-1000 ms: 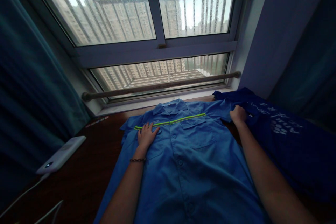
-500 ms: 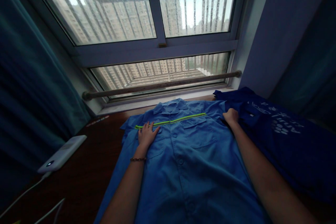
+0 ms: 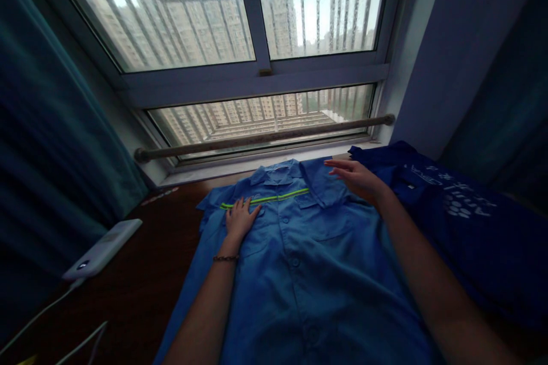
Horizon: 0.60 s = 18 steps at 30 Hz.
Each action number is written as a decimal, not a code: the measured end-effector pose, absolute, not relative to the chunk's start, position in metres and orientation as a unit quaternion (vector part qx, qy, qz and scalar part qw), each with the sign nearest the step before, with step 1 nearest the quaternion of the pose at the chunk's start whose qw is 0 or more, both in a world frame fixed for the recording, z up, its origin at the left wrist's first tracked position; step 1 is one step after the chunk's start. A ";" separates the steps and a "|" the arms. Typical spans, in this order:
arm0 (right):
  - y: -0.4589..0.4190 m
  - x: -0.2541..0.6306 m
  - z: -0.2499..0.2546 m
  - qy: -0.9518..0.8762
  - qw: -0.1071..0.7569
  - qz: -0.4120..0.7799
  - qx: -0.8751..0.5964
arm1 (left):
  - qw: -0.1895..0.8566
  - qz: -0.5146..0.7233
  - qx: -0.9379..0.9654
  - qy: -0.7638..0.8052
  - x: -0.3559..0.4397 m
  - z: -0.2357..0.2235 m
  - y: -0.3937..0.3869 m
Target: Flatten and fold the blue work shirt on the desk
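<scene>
A blue button-up work shirt (image 3: 317, 265) lies spread front side up, its collar toward the window. A yellow-green stripe (image 3: 274, 198) crosses its chest. My left hand (image 3: 240, 219) rests flat on the chest at the left, fingers spread over the stripe. On the right, the sleeve (image 3: 324, 181) is folded inward over the chest and covers that end of the stripe. My right hand (image 3: 357, 178) is just beside the folded sleeve, fingers stretched out, holding nothing. Whether it touches the cloth I cannot tell.
A darker blue shirt (image 3: 428, 211) with white print lies to the right. On the brown wooden surface (image 3: 158, 256) at the left is a white power bank (image 3: 103, 249) with a cable. A metal rail (image 3: 265, 138) runs before the barred window. A curtain (image 3: 55, 125) hangs at left.
My right hand has carried the right sleeve inward over the chest and let it go, opening from a closed grip. My left hand has stayed in place.
</scene>
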State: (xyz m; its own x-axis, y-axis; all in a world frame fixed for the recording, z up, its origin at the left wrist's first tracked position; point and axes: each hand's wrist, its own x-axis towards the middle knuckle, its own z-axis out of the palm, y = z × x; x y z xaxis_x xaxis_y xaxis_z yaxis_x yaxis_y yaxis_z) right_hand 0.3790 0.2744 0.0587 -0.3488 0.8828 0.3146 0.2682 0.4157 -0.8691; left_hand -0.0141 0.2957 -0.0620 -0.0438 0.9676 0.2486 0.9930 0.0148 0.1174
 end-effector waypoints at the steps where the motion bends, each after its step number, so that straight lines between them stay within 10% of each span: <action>1: 0.275 0.374 0.057 -0.722 0.440 0.347 -0.405 | 0.047 -0.134 -0.690 -0.710 -0.014 -0.063 0.296; 5: 0.285 0.359 0.019 -0.729 0.440 0.170 -0.495 | 0.020 -0.165 -0.688 -0.707 -0.013 -0.063 0.300; 11: 0.293 0.351 -0.056 -0.774 0.127 -0.010 -0.620 | -0.030 -0.374 -0.572 -0.729 -0.057 -0.038 0.308; 18: 0.299 0.354 -0.068 -0.775 0.127 -0.055 -0.616 | -0.209 -0.494 -0.289 -0.793 -0.136 -0.023 0.292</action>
